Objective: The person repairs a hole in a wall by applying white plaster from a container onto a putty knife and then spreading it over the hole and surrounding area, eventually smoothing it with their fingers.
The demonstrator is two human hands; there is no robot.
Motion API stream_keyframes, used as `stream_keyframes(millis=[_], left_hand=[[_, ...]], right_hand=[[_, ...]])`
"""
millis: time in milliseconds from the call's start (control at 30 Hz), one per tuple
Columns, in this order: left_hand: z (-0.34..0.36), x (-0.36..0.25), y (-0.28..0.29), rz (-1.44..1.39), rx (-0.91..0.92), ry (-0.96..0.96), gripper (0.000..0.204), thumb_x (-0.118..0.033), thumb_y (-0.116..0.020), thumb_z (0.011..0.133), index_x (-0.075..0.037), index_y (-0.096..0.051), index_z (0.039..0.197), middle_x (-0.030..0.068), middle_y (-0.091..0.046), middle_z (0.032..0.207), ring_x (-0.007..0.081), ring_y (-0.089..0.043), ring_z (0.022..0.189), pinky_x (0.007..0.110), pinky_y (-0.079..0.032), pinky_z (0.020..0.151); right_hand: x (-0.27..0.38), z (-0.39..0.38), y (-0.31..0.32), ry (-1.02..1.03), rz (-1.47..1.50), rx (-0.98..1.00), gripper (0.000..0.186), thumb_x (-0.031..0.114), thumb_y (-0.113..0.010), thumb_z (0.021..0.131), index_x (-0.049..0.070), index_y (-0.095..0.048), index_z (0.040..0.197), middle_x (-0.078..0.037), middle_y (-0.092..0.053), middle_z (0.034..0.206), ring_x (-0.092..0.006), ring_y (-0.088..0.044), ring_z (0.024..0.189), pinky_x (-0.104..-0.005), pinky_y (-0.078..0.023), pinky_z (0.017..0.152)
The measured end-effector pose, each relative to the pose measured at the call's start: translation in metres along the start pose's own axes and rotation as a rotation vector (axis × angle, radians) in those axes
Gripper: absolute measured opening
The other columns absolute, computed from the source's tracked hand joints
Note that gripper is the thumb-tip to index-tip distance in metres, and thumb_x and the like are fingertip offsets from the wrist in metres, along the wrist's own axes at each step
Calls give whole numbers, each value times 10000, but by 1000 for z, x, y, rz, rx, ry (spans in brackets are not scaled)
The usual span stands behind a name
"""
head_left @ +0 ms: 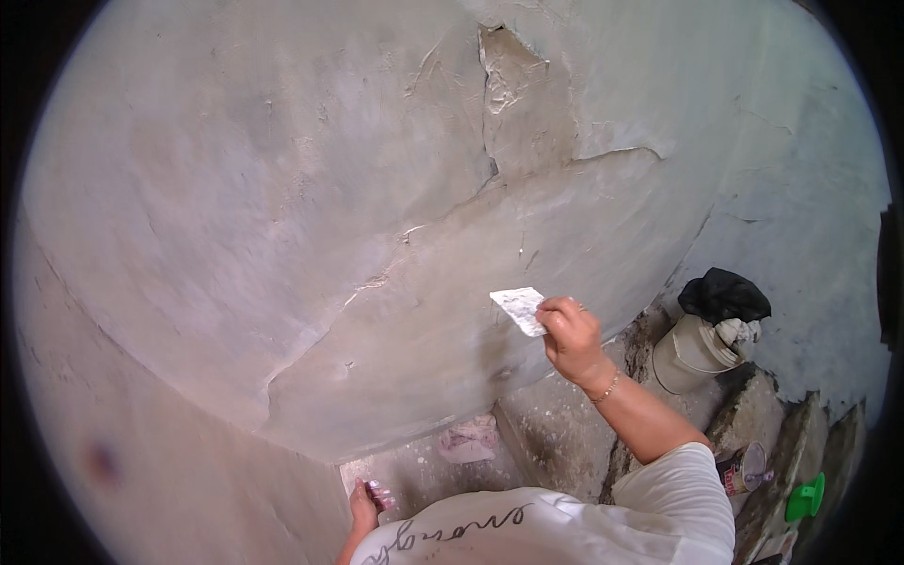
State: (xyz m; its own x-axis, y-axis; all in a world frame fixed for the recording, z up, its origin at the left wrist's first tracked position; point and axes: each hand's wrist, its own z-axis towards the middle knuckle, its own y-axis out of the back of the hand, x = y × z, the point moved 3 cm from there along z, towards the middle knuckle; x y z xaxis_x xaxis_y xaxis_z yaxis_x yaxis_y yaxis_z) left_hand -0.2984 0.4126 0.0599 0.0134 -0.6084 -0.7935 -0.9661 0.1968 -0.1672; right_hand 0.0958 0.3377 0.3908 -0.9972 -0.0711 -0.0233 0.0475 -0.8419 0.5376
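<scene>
In my right hand (573, 341), fingers and thumb pinch a thin, flat white scraper (520, 310) by its right edge. Its face has grey smears, and it is tilted in front of the wall (414, 311); whether it touches the surface I cannot tell. A long crack runs diagonally across this grey plastered wall, up to a broken patch (527, 104) where the plaster has come away. Low at the left, my left hand (363, 508) is beside my shirt, its fingers slightly apart and partly in shadow. I make out nothing held in it.
Rough stone steps (556, 433) lie at the right. On them stand a whitish bucket (686, 356) with a black bag (725, 297) over it, a tin (739, 468) and a green plastic item (805, 497). A pale crumpled cloth or paper (468, 440) lies below the wall.
</scene>
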Motion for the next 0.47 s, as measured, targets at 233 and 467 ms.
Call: stream_keyframes(millis=[233,467], left_hand=[[-11,-20,-29,28,-23,-28,514,-437,-252,936,21,-486,942,144,-573,782,222,-576,631,357,-527,560],[-21,-1,-42,12,-24,5,535,-478,-260,924,4,-484,978,159,-576,798,256,-598,685,381,-531,596]], right_hand=[[-41,13,-17,64,-55,38,139,-62,-533,637,34,-486,724,-90,-540,799,-262,-541,677,-344,-448,581],[-54,108,48,223,-133,-264,150,-24,-568,670,31,-552,808,-115,-581,877,-260,-576,724,-328,-470,602]])
